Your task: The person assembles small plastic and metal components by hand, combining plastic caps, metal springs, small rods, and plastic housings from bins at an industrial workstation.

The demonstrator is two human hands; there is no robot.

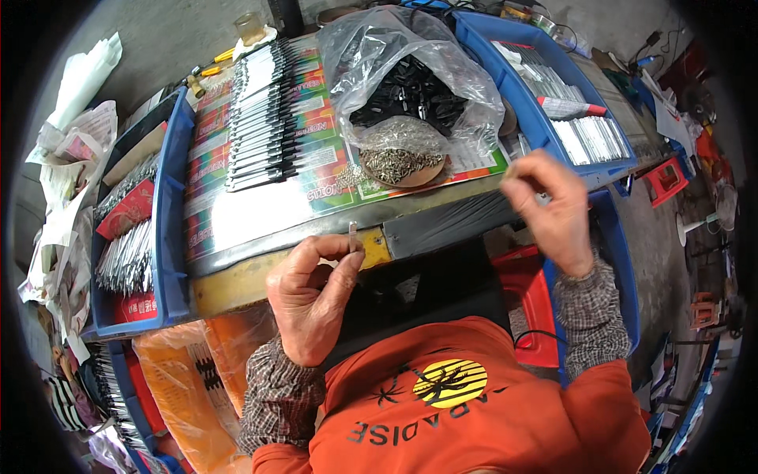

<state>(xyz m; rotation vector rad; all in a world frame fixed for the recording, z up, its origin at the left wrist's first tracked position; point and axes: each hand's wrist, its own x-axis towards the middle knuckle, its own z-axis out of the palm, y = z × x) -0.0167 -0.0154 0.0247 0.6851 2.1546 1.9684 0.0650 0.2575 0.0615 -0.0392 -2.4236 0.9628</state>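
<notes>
My left hand pinches a small thin metal piece upright between thumb and fingers, just in front of the bench's near edge. My right hand hovers to the right, fingers closed on a tiny item too small to tell, near a pile of small metal screws on a round dish. Behind the pile sits a clear plastic bag with black parts inside. Rows of black-and-silver flat pieces lie on the colourful printed sheet covering the bench.
A blue tray at the left holds bundles of metal strips and red packets. Another blue tray at the right holds silver strips and a tube. Orange plastic bags lie below left, a red stool beneath my right forearm.
</notes>
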